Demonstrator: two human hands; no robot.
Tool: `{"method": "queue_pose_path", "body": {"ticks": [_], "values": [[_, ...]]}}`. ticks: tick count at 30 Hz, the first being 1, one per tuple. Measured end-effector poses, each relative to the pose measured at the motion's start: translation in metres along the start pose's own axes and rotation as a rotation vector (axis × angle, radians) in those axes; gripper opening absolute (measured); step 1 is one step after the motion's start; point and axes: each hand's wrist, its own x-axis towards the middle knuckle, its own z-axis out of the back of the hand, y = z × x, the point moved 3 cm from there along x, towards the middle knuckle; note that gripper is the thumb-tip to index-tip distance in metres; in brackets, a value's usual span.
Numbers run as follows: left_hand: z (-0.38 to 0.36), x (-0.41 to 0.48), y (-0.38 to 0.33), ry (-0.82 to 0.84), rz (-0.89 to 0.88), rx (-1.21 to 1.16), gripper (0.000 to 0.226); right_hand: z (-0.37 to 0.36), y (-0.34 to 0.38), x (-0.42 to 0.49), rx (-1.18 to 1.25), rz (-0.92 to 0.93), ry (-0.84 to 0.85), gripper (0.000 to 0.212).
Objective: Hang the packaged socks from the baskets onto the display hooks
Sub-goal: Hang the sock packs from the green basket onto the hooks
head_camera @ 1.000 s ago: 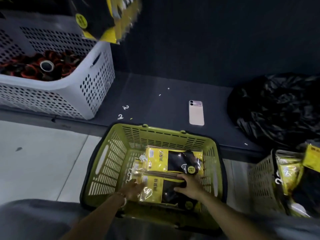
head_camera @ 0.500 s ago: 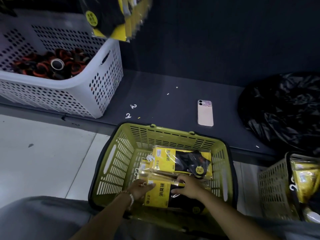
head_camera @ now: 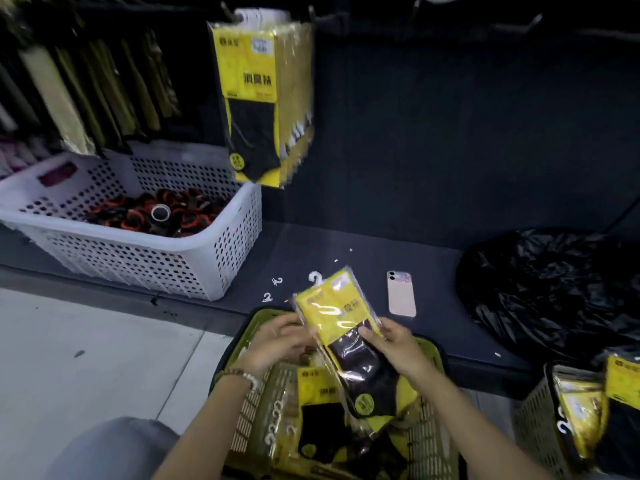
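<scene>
The sock pack [head_camera: 341,323] is yellow on top, and black socks show through the clear wrap below. The words on it are too blurry to read. It has a round yellow sticker [head_camera: 363,403] near the bottom, with print too small to read. A little white hook [head_camera: 316,277] sticks out of its top.

Both hands hold this pack up over the green basket [head_camera: 247,410], tilted, with the hook end pointing away. The left hand [head_camera: 277,341] has its fingers curled on the left edge. The right hand [head_camera: 394,341] pinches the right side, thumb on the front. A bead bracelet [head_camera: 242,374] is on the left wrist.

More packs [head_camera: 313,386] lie in the green basket under the hands. A bunch of the same packs [head_camera: 256,98] hangs on the wall above, and the front one says 消臭袜 in black. A white basket [head_camera: 138,258] sits on the dark shelf at the left. A pink phone [head_camera: 401,293] lies on the shelf near a black bag [head_camera: 554,289].
</scene>
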Motion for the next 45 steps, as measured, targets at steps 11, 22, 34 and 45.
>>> {"method": "queue_pose_path", "body": {"ticks": [11, 22, 34, 45], "values": [[-0.003, -0.032, -0.157, -0.027, -0.405, -0.115, 0.047, -0.011, 0.171, -0.012, 0.099, 0.433, -0.204, 0.043], [0.023, -0.043, -0.251, -0.260, -0.544, -0.068, 0.047, -0.025, 0.274, 0.002, 0.329, 0.566, -0.179, 0.027], [0.106, -0.036, -0.308, -0.459, -0.619, -0.029, 0.030, -0.006, 0.319, 0.048, 0.293, 0.519, -0.250, 0.009], [0.138, -0.028, -0.322, -0.586, -0.614, -0.052, 0.054, -0.009, 0.349, 0.132, 0.142, 0.514, -0.389, 0.008]]}}
